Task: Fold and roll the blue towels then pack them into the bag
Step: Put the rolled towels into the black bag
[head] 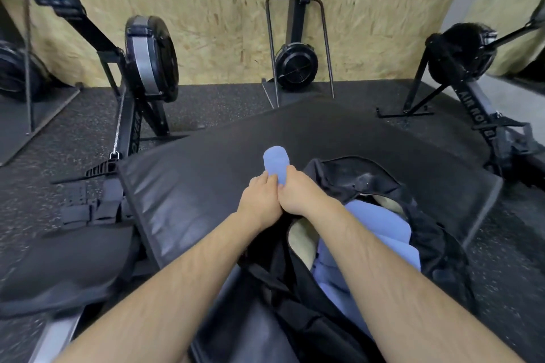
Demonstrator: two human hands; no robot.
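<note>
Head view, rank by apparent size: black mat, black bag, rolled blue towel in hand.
1. black mat
2. black bag, nearer the camera, so it looks inflated
3. rolled blue towel, clearly smallest

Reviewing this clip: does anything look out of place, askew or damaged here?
Nothing stands out. The left hand and the right hand both grip a rolled blue towel over the black mat. The open black bag beside it holds more blue towels. No spill or damage shows.
</note>
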